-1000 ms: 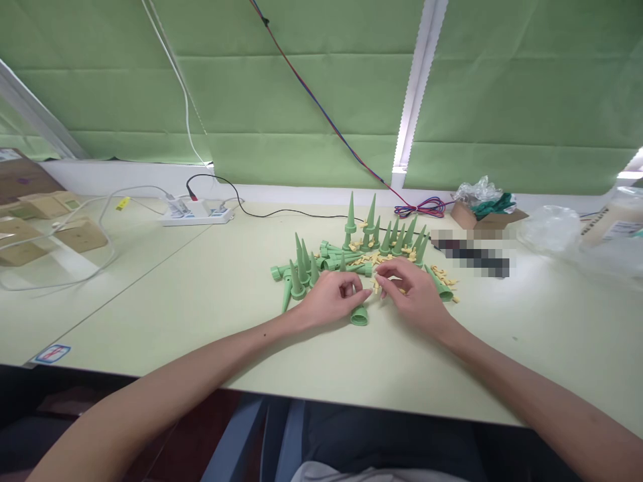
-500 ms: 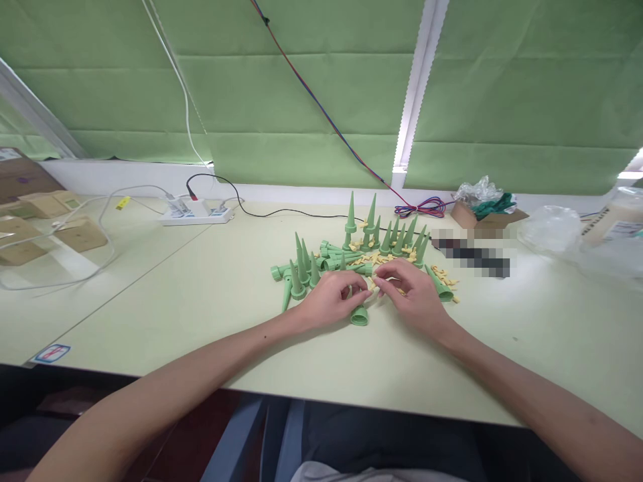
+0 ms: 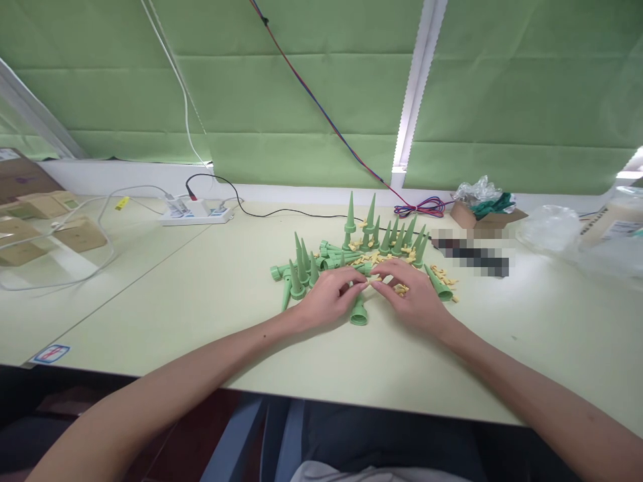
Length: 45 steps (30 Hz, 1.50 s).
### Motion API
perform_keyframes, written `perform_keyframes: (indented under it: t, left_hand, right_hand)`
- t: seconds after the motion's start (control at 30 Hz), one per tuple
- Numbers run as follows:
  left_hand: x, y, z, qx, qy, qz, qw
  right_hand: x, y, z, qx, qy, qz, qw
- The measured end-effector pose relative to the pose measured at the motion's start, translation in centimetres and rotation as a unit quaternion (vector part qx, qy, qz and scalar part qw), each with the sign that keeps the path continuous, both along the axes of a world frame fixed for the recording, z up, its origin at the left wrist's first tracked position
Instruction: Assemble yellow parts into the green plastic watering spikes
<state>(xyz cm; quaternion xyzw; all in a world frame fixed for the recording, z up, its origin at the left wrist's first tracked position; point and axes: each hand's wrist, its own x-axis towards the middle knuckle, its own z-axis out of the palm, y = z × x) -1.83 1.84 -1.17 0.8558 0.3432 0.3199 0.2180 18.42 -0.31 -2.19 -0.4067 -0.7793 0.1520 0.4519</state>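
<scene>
Between my two hands is a small yellow plastic valve piece [image 3: 374, 280], largely hidden by the fingertips. My left hand [image 3: 332, 294] is closed, its thumb and forefinger pinching one end. My right hand [image 3: 414, 298] pinches the other end between thumb and fingers. Just below the left fingers a green plastic watering spike [image 3: 358, 314] lies on the table with its open threaded end facing me. Beyond the hands stand several upright green spikes [image 3: 350, 214], and others lie in a heap [image 3: 334, 252]. Loose yellow valve pieces [image 3: 442, 273] are scattered among them.
The pale table [image 3: 201, 308] runs to a white sill below green blinds. A power strip [image 3: 195, 213] with cables sits at the back left, brown boxes [image 3: 23, 237] farther left. Wire coils [image 3: 422, 207], an open carton [image 3: 489, 217] and clear plastic bags [image 3: 550, 231] are at the right.
My hands have come slightly closer together, and the left fingertips now meet the yellow piece beside the right ones. The spikes on the table stay where they were.
</scene>
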Motion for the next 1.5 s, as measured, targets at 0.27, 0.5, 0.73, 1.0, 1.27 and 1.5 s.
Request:
perform_keyframes:
  t: [0.27,0.5,0.73,1.0,1.27,1.5]
  left_hand:
    - [-0.03,0.13,-0.01,-0.005,-0.003,0.003,1.000]
    - [0.00,0.05,0.20,-0.019,0.014,0.024,0.999]
    - [-0.03,-0.07,-0.14,-0.053,0.038,-0.006,0.998]
    - [-0.15,-0.18,-0.12,-0.074,0.069,-0.031,0.994]
    - [-0.11,-0.30,0.30,-0.093,0.105,-0.060,0.988]
    - [-0.04,-0.37,0.40,-0.084,0.109,-0.071,0.988]
  right_hand:
    - [0.06,0.14,-0.20,-0.017,-0.027,0.013,0.999]
    - [0.14,0.27,-0.41,0.002,-0.038,-0.017,0.999]
    - [0.22,0.44,-0.47,0.000,-0.032,-0.055,0.998]
    - [0.17,0.40,-0.53,0.001,-0.025,-0.054,0.998]
    - [0.11,0.33,-0.45,-0.002,-0.022,-0.052,0.998]
    - [0.11,0.36,-0.50,-0.004,-0.020,-0.054,0.998]
